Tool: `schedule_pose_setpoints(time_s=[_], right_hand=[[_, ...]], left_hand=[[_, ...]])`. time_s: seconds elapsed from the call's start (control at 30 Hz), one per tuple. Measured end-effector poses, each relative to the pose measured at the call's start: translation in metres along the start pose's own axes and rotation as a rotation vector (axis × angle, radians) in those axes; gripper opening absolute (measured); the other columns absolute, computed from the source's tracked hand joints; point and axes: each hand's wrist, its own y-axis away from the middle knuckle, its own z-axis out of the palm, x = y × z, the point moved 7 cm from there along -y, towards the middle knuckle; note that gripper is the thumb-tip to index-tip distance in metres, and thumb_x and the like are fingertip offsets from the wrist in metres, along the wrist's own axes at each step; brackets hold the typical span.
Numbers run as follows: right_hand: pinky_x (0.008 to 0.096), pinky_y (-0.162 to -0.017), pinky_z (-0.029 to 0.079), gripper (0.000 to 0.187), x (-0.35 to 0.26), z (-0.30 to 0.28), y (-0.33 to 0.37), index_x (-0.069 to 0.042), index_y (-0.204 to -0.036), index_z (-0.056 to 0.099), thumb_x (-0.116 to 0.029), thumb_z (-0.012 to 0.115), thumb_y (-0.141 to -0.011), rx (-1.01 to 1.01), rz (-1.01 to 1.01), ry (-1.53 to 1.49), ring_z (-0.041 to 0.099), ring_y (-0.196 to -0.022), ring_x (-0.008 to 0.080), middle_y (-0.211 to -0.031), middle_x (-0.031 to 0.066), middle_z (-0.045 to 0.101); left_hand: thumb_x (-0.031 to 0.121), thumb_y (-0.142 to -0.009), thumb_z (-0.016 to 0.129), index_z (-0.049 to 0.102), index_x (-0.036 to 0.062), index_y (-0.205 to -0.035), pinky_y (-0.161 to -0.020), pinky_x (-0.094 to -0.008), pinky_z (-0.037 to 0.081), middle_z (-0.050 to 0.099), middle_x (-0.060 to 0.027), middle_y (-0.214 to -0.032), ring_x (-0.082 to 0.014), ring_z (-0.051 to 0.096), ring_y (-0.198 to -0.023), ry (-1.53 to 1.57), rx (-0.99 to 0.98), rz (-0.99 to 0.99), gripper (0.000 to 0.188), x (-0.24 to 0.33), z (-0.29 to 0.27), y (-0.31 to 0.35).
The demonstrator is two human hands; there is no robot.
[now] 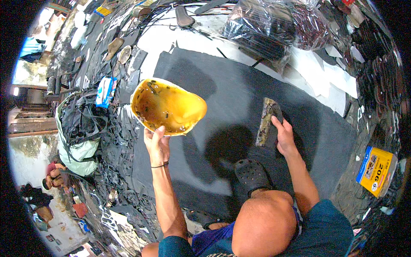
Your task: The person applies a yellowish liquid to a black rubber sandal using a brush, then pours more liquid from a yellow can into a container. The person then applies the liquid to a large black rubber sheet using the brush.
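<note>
Two hands busy: our left hand (156,143) grips the tilted glue bowl (167,106) just above it; our right hand (284,136) clasps a caked brush (267,121) on the dark sheet (239,98). We judge spreading underway; next, reloading the brush.

A yellow tin can (376,171) lies at the right; a sack of black strips (79,124) slumps left, clear plastic bags (274,25) beyond.

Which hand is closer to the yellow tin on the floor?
Right. The right hand, holding a brush on the dark sheet, is nearer to the yellow tin. The left hand holds a yellow bowl far across.
</note>
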Motion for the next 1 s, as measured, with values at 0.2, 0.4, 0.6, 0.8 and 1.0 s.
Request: schedule_pose_setpoints(time_s=[0.2,0.4,0.6,0.8,1.0], right_hand=[[0.0319,-0.087,0.05,0.03,-0.019,0.03,-0.015,-0.003,-0.119,0.06,-0.018,0.066,-0.094,-0.152,-0.212,0.226,0.062,-0.095,0.0137,-0.109,0.0038,0.067],[0.0332,-0.091,0.048,0.033,-0.063,0.119,-0.023,0.003,-0.12,0.058,-0.018,0.062,-0.095,-0.219,-0.543,0.643,0.062,-0.098,0.0194,-0.108,0.0115,0.067],[0.0376,-0.092,0.05,0.029,-0.094,0.275,-0.009,-0.005,-0.12,0.06,-0.006,0.058,-0.091,-0.619,-0.997,0.778,0.064,-0.105,0.0316,-0.113,0.0156,0.065],[0.0423,-0.092,0.048,0.029,-0.084,0.296,0.024,-0.008,-0.115,0.063,-0.006,0.059,-0.087,-0.855,-1.048,0.96,0.061,-0.106,0.0365,-0.111,0.0145,0.066],[0.0433,-0.088,0.049,0.03,-0.04,0.286,0.05,-0.009,-0.116,0.063,-0.006,0.058,-0.087,-0.898,-1.032,1.04,0.062,-0.102,0.0358,-0.11,0.014,0.066]], left_hand=[[0.017,-0.084,0.068,0.044,0.0027,-0.134,-0.097,-0.0481,0.049,0.053,-0.0106,-0.131,-0.029,0.054,-0.119,-0.05,-0.01,0.037,0.056,0.011,-0.001,-0.007],[0.021,-0.084,0.067,0.044,0.0046,-0.134,-0.093,-0.0475,0.052,0.053,-0.0097,-0.131,-0.0281,0.054,-0.119,-0.017,0.041,-0.024,0.058,0.012,-0.005,-0.007],[0.022,-0.084,0.067,0.042,0.0075,-0.138,-0.094,-0.0464,0.054,0.051,-0.01,-0.134,-0.0275,0.052,-0.123,0.185,0.051,-0.143,0.061,0.001,-0.012,0.005],[0.038,-0.087,0.064,0.041,0.0117,-0.14,-0.086,-0.0457,0.054,0.047,-0.0118,-0.137,-0.0282,0.051,-0.122,0.146,0.17,-0.138,0.064,0.015,-0.03,0.019],[0.039,-0.084,0.069,0.041,0.0102,-0.14,-0.09,-0.0455,0.052,0.045,-0.0106,-0.138,-0.0264,0.048,-0.124,0.191,0.164,0.016,0.069,0.057,-0.053,0.026]])
